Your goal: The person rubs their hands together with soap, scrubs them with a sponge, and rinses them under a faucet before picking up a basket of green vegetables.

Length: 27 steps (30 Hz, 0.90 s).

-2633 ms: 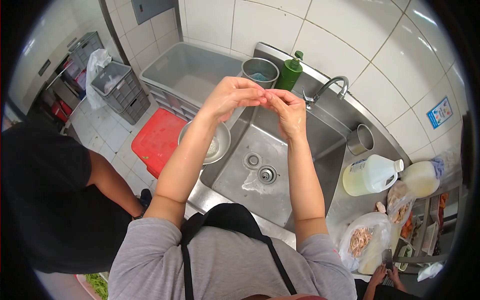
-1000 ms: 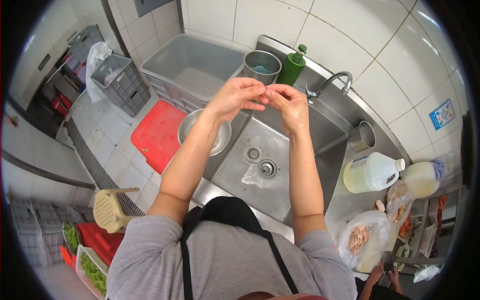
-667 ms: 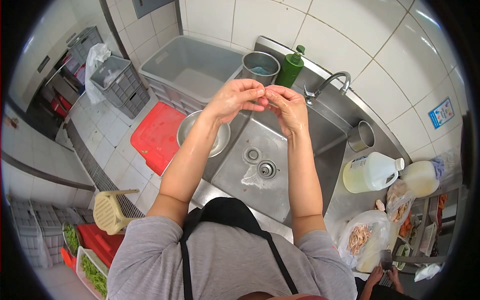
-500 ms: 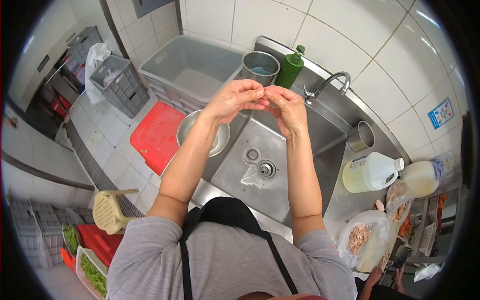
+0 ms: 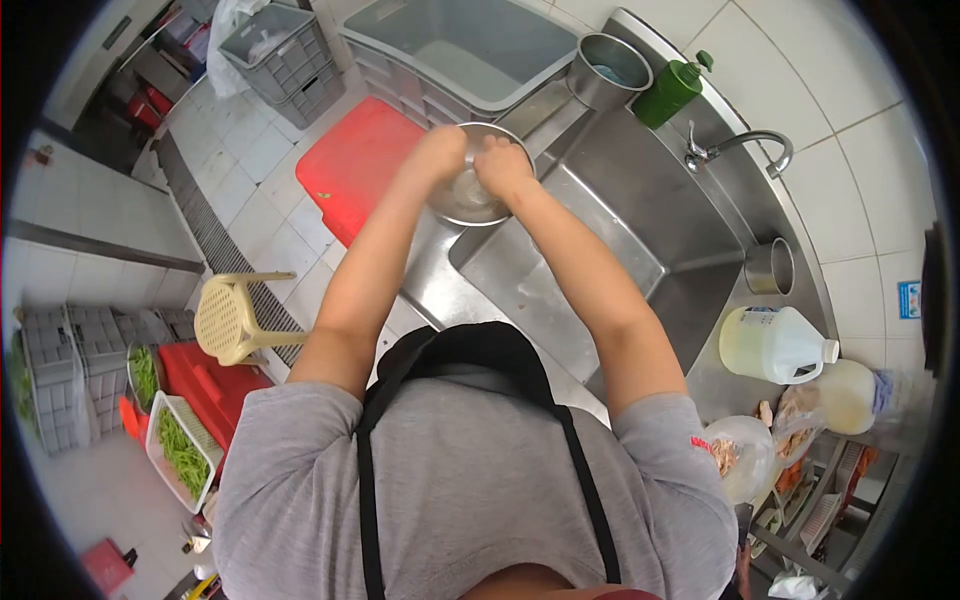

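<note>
brought left hand (image 5: pixel 440 157) and right hand (image 5: pixel 503 170) down from fingertip-to-fingertip above the sink (image 5: pixel 535 270) to the metal bowl (image 5: pixel 480 212), now apart. shifted handling from over the basin into the bowl; looked like a change of spot, going by the hands.

placed left hand over the bowl's left rim, fingers blurred and mostly hidden; could not tell left grip, open or closed. put right hand inside, over the far right part of the bowl, fingers bent down; could not tell right grip either, or any item in it. saw something pale low in the bowl, too blurred to name.

found bowl on the worktop (image 5: pixel 425 272) strip along the sink's left edge, between its near and far left corners, just beside the red lid (image 5: pixel 355 165); could not tell if touching. faced mouth up, toward the camera. gave no long axis, being round; showed no clear tilt.

noted steel pot (image 5: pixel 598 92) and green pump bottle (image 5: pixel 667 97) side by side near the sink's far left corner.
</note>
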Motion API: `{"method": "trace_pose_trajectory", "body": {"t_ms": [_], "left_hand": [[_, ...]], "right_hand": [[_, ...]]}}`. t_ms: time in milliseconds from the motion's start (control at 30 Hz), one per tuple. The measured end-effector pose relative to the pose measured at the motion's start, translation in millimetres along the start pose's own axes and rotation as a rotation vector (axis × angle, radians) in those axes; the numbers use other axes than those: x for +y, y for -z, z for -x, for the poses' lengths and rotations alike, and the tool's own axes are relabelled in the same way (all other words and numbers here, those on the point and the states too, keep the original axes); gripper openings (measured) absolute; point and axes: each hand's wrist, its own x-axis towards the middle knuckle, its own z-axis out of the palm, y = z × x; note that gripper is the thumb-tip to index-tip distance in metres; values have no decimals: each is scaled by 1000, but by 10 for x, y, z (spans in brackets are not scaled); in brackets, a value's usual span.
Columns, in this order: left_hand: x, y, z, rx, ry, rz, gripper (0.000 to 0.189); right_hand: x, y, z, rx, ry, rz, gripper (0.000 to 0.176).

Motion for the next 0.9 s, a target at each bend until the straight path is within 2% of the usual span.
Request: {"method": "trace_pose_trajectory", "body": {"t_ms": [33, 133, 167, 200, 267, 400, 467, 767, 900], "left_hand": [[4, -91, 42, -23, -53, -142, 17], [28, -215, 126, -88, 43, -131, 19], [51, -194, 142, -174, 48, -143, 18], [62, -247, 154, -178, 48, -140, 18], [63, -348, 138, -61, 90, -146, 20], [85, -378, 109, -129, 54, -136, 22], [109, -390, 105, -27, 86, -98, 18], [138, -267, 159, -97, 41, -108, 20], [105, -359, 146, -64, 53, -99, 23]], "right_hand": [[-20, -84, -1, -59, -7, -29, 17], [8, -2, 19, -161, -7, -75, 17], [11, 56, 53, -206, -6, -96, 15], [14, 8, 60, -211, -6, -97, 15], [38, -82, 30, -116, -70, -78, 16], [20, 8, 64, -199, -37, -35, 21], [25, -10, 55, -159, -39, -49, 21], [-11, -93, 42, -119, -31, 4, 20], [-39, -18, 41, -138, -31, 32, 21]]}}
